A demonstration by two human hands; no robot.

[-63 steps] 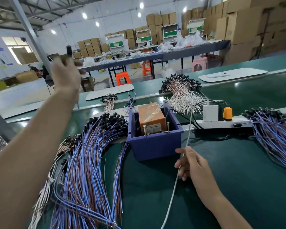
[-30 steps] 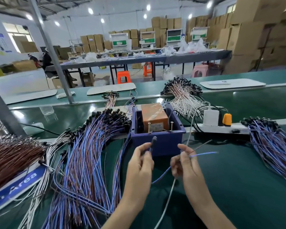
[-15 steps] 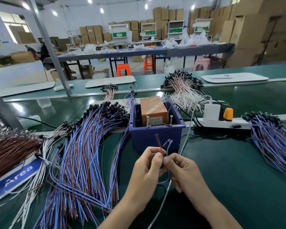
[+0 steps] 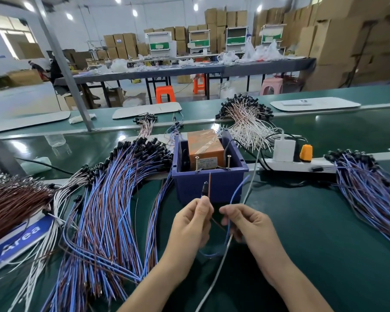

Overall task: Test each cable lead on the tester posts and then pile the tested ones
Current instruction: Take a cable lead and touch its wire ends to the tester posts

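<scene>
My left hand [image 4: 193, 224] pinches one cable lead, holding its black plug [image 4: 205, 188] and brown wire end [image 4: 209, 184] upright just in front of the blue bin [image 4: 209, 183]. My right hand [image 4: 245, 224] holds the same lead's blue wire [image 4: 238, 190], which points up toward the bin. Inside the bin sits the orange tester box [image 4: 205, 144] with two upright screw posts [image 4: 197, 163] [image 4: 229, 162] at its near side. Both wire ends are below the posts and apart from them. A big pile of blue and brown leads [image 4: 113, 199] lies to the left.
Another bundle of blue leads [image 4: 369, 190] lies at the right, white leads [image 4: 245, 124] behind the bin, dark brown wires [image 4: 11, 199] at far left. A white power strip [image 4: 297, 164] with a charger and orange plug is right of the bin. A grey cable [image 4: 221, 262] runs between my hands.
My left arm came down from a raised position at the left. Both hands met in front of the bin and spread the lead's two wire ends apart, pointing them upward.
</scene>
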